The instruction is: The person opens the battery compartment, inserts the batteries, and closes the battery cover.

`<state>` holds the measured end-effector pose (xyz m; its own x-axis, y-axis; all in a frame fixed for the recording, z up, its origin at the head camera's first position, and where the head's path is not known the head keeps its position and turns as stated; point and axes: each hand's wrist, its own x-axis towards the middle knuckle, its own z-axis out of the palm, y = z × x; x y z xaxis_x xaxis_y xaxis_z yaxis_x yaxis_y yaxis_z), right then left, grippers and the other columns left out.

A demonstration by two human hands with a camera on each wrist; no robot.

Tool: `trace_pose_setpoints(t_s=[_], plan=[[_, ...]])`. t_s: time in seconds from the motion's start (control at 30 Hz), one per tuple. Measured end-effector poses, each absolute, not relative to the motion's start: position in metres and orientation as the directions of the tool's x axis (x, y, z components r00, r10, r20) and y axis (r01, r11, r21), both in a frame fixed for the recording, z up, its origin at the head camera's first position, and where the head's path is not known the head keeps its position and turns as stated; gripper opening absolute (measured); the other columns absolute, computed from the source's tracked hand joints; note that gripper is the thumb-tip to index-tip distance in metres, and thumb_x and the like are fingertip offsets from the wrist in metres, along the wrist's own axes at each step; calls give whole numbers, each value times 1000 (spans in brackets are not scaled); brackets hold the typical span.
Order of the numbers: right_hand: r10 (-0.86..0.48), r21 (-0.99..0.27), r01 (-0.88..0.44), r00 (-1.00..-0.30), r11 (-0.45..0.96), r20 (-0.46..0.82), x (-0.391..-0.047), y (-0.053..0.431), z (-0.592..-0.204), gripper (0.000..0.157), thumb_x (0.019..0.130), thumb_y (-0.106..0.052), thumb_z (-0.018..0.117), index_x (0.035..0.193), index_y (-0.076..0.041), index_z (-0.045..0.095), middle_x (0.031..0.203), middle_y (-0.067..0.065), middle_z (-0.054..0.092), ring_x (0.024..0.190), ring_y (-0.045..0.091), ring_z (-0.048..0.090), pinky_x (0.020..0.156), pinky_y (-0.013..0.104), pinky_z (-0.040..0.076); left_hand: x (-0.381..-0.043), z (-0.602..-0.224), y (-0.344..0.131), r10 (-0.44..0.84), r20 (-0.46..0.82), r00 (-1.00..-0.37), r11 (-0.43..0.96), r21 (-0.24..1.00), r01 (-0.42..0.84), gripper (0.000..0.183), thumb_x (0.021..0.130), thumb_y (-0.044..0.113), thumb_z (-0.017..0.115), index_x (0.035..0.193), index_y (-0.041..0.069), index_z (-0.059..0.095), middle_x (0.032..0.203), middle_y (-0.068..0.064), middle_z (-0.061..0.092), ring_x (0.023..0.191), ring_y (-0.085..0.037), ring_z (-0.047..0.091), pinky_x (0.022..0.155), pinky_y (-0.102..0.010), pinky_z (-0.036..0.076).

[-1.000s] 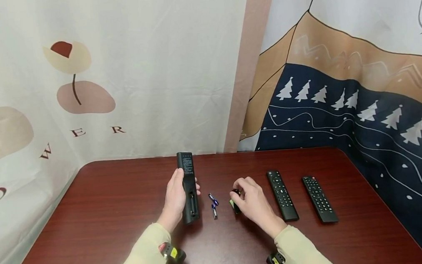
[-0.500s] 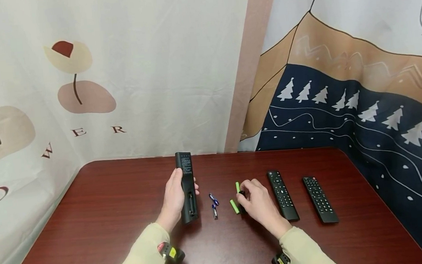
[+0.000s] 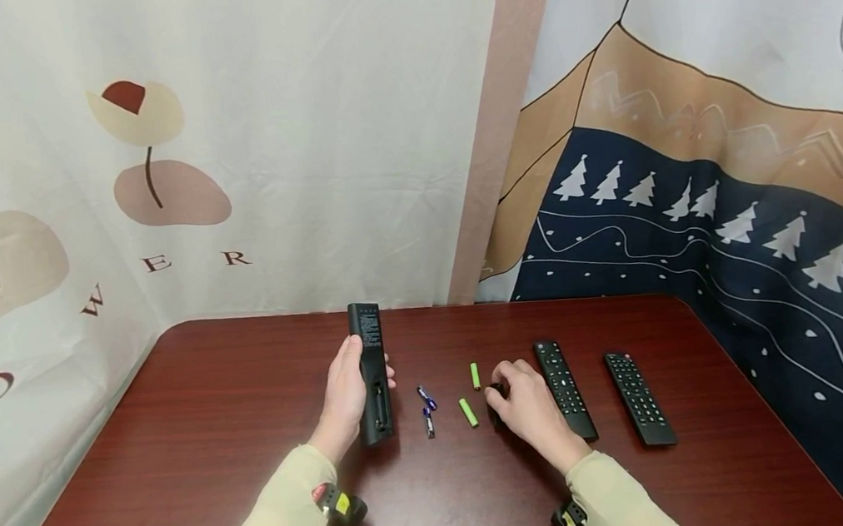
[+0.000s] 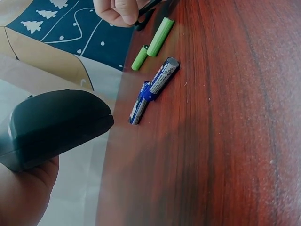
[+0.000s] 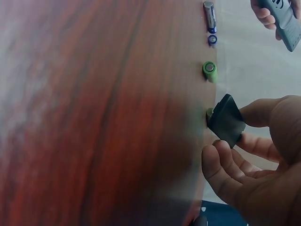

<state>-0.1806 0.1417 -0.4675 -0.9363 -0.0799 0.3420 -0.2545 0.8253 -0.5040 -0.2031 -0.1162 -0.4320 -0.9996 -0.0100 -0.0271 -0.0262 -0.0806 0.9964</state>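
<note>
My left hand (image 3: 341,394) grips a black remote control (image 3: 371,359), its back turned up and the battery compartment uncovered. Between thumb and fingers, my right hand (image 3: 530,404) pinches a small black battery cover (image 5: 227,123), held just over the table. Left of that hand lie two green batteries, a far one (image 3: 475,376) and a near one (image 3: 468,412). Closer to the remote, a blue-and-silver battery (image 3: 426,396) lies end to end with another blue-and-silver battery (image 3: 429,423). The left wrist view shows the remote's end (image 4: 61,127) raised off the table.
Right of my right hand, a black remote (image 3: 564,388) lies buttons up, and a second black remote (image 3: 639,398) lies beyond it. The brown table (image 3: 227,447) meets printed curtains (image 3: 324,180) at its back and right edges.
My right hand has moved right with the battery cover, and the two green batteries have come into full view on the table. The left hand with its remote has shifted slightly left.
</note>
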Motion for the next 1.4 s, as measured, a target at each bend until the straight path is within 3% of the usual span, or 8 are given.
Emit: trace_pose_setpoints(t_s=[0.27, 0.87, 1.4], plan=[[-82, -486, -219, -955, 846, 286, -184, 147, -469, 10, 80, -14, 72, 84, -12, 63, 80, 1, 54, 67, 13, 50, 61, 28, 46, -204, -432, -117, -8, -22, -1000, -88, 996, -21, 50, 105, 47, 24, 141, 15, 38, 114, -27, 50, 81, -34, 63, 78, -48, 56], [-83, -452, -147, -984, 880, 158, -186, 150, -466, 13, 80, -15, 73, 85, -11, 61, 80, 4, 52, 63, 16, 50, 56, 31, 46, -204, -434, -118, -6, 17, -1000, -87, 996, 18, 58, 104, 50, 25, 146, 10, 32, 114, -31, 50, 78, -32, 64, 75, -45, 58], [-68, -423, -121, -988, 898, 139, -186, 149, -467, 13, 80, -15, 73, 84, -10, 61, 79, 5, 51, 63, 17, 51, 56, 32, 47, -203, -432, -120, -16, -25, -1000, -69, 997, -24, 51, 104, 48, 24, 143, 17, 35, 112, -22, 53, 80, -29, 63, 80, -45, 57]])
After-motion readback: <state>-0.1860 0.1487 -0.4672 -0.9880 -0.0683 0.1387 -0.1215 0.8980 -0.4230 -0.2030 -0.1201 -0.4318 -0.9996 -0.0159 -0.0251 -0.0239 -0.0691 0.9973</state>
